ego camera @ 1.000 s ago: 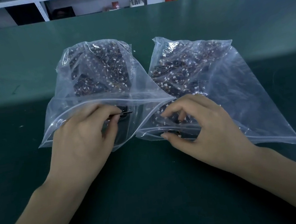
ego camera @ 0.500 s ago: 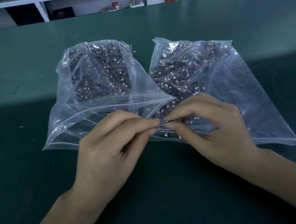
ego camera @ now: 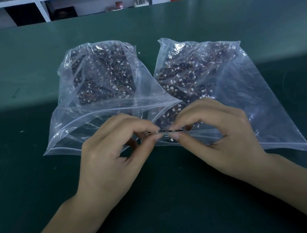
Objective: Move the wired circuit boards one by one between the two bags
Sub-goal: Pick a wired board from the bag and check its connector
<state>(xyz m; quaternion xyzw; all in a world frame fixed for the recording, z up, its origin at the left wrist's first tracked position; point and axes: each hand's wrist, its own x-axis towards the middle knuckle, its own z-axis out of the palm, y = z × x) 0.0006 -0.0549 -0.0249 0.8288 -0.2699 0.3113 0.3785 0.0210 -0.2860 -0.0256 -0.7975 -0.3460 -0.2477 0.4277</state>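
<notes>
Fingers of left hand (ego camera: 106,159) and right hand (ego camera: 219,138) pinch one thin circuit board (ego camera: 164,132) edge-on between them, just above the bag mouths. Beyond, left bag (ego camera: 96,80) and right bag (ego camera: 200,69) lie side by side on the green table (ego camera: 29,59), both holding wired boards.

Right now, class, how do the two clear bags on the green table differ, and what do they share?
The left bag is bunched and stands taller; the right bag lies flatter and spreads wider. The left bag's corner overlaps the right bag's mouth. Both are clear zip bags of wired circuit boards, mouths toward the person.
</notes>
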